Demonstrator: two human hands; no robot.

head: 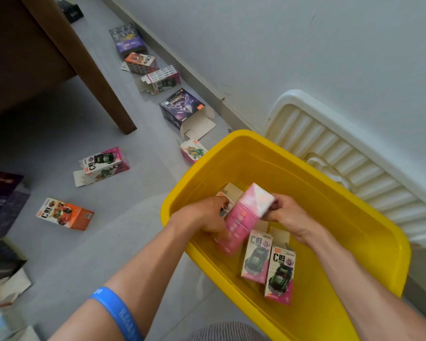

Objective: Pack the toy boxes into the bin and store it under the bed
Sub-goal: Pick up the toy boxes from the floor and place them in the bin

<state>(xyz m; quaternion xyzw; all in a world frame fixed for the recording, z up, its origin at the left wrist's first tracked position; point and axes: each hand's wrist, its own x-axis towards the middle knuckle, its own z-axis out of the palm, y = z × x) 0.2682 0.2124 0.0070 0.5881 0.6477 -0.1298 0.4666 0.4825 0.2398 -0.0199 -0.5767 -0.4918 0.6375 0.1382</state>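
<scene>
Packing early stage. Both hands, left and right, grip pink box inside yellow bin. Two C03 boxes already in (another partly hidden). Several boxes on floor. Bin not yet under bed.

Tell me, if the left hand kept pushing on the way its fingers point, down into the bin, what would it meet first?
Probably the yellow bin floor; the left hand grips the pink box, though depth is unclear.
</scene>
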